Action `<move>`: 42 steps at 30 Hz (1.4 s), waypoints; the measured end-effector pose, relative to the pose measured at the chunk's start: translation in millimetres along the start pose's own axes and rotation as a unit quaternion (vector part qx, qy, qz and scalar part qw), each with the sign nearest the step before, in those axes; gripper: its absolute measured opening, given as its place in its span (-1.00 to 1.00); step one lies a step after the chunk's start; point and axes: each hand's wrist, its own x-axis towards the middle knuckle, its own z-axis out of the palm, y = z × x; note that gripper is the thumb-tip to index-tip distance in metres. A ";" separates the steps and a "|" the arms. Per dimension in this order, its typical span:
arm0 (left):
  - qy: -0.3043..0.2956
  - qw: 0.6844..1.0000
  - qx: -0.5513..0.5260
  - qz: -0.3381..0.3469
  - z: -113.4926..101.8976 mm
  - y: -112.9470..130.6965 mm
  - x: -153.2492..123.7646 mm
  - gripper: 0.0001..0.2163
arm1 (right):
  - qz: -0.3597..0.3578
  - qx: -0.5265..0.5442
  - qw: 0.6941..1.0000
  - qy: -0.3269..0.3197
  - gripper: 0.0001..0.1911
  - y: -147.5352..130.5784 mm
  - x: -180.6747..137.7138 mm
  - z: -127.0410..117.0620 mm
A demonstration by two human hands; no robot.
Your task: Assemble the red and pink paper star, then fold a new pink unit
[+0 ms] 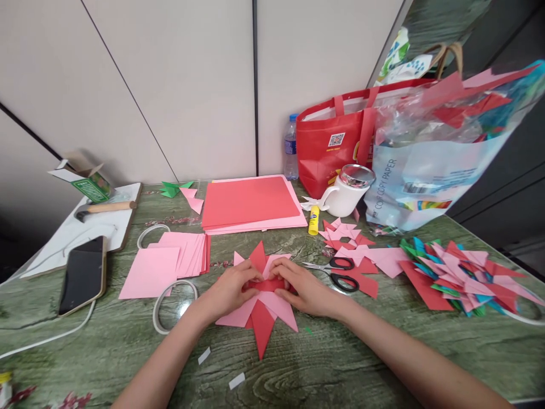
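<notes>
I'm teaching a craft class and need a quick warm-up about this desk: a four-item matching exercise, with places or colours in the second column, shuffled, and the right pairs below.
Column one
1. paper star
2. scissors
3. glue stick
4. claw hammer

Column two
A. lying on the white board
B. yellow, close to the white mug
C. red and pink, touched by the left hand and right hand
D. black-handled

Right pairs: 1-C, 2-D, 3-B, 4-A
</notes>
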 end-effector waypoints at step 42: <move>-0.056 0.988 0.103 -0.099 -5.0 17.8 26.3 -0.81 | -0.038 0.027 0.999 -0.011 -0.74 -0.9 -1.4 -4.1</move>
